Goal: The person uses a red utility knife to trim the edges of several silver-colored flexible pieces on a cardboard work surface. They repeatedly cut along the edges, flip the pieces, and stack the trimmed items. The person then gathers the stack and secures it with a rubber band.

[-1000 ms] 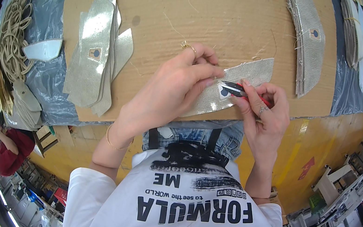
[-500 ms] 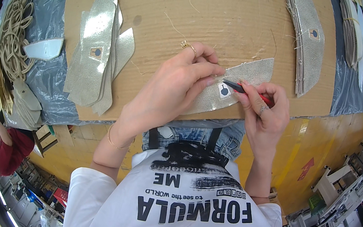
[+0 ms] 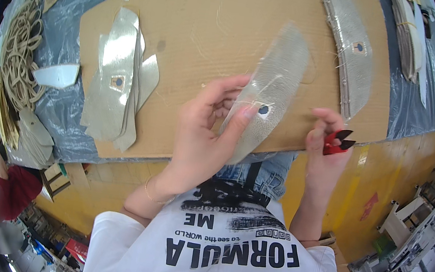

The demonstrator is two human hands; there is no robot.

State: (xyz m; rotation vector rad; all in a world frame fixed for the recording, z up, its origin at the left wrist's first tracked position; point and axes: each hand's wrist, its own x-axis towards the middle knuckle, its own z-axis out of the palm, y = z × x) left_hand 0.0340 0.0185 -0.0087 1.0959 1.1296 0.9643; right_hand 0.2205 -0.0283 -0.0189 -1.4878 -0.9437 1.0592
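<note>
The left hand (image 3: 210, 129) has its grip clamped on a long, shiny, pale grey-gold panel (image 3: 287, 62), the thumb laid on its face just beside a dark-centred patch (image 3: 263, 110) and the fingers reaching behind its left side. The panel slants over the cardboard sheet (image 3: 205, 27), one end at about the middle of the near edge, the other pointing toward the far edge; whether its underside touches the cardboard sheet cannot be told.

The right hand (image 3: 326, 163) is apart from the panel, by the near right corner of the cardboard sheet. Its grip is closed around red-handled snips (image 3: 334, 143), whose dark blades stand parted and point to the right.

Toward the left edge of the cardboard sheet lies a slightly fanned pile of similar panels (image 3: 110, 97), the top one bearing its own dark-centred patch. Near the right edge is a neater, curved stack (image 3: 353, 55) with loose thread ends along its left side. Past the left edge, a white piece (image 3: 56, 75) and a heap of tan cord (image 3: 19, 30) rest on the plastic-covered surface (image 3: 65, 119); past the right edge is a bundle of pale pieces (image 3: 409, 38)
</note>
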